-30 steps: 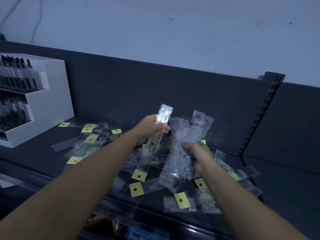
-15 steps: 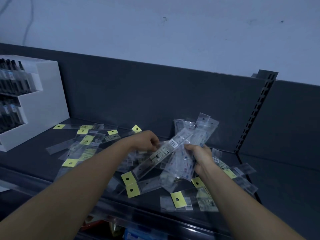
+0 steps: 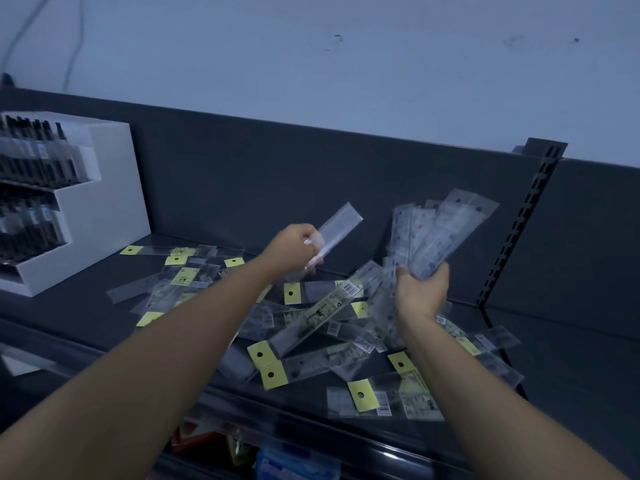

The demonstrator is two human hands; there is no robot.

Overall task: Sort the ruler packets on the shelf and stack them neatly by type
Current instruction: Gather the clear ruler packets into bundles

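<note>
The right hand (image 3: 422, 289) holds a bundle of clear packets (image 3: 440, 233) in the air above the shelf (image 3: 69, 306). Its fingers (image 3: 442, 270) and thumb are curled round the lower ends, so the packets open like a fan, up and to the right. I think this bundle is the pile for one type, kept in the hand so that it does not mix again with the others. The left hand (image 3: 294, 249) pinches a single clear packet (image 3: 337, 230) by its lower end, and the packet points up and to the right, near the bundle but apart from it. It has no yellow header that I can see, so it seems to belong with the bundle and is probably held this way to slide in beside the others. Below both hands the loose packets (image 3: 311, 320), many of them with yellow headers, lie crossed over each other on the shelf. More are spread to the left, towards a white display box (image 3: 104, 202). No neat stack is visible on the shelf, so the sorting looks far from finished.
</note>
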